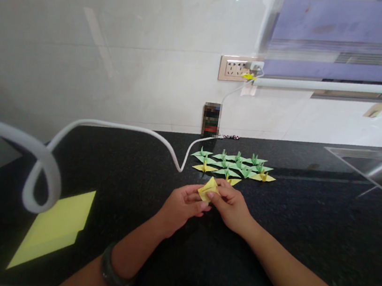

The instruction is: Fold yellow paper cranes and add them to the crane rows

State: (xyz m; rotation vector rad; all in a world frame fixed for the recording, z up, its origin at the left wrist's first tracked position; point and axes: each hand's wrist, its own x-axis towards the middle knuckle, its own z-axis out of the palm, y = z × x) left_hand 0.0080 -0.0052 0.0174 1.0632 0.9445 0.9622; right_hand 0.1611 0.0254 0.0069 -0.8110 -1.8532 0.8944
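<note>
Both of my hands meet over the black countertop (306, 235) and pinch a small, partly folded piece of yellow paper (208, 189). My left hand (182, 205) grips its left side with curled fingers; a dark band is on that wrist. My right hand (231, 205) pinches its right side. Just beyond the hands lie several finished paper cranes (232, 165), green and yellow, set out in rows.
A stack of yellow paper sheets (54, 228) lies at the near left. A white cable (122, 128) loops across the counter up to a wall socket (237, 69). A small dark device (211, 120) leans on the wall. A steel sink (379, 169) is at the right.
</note>
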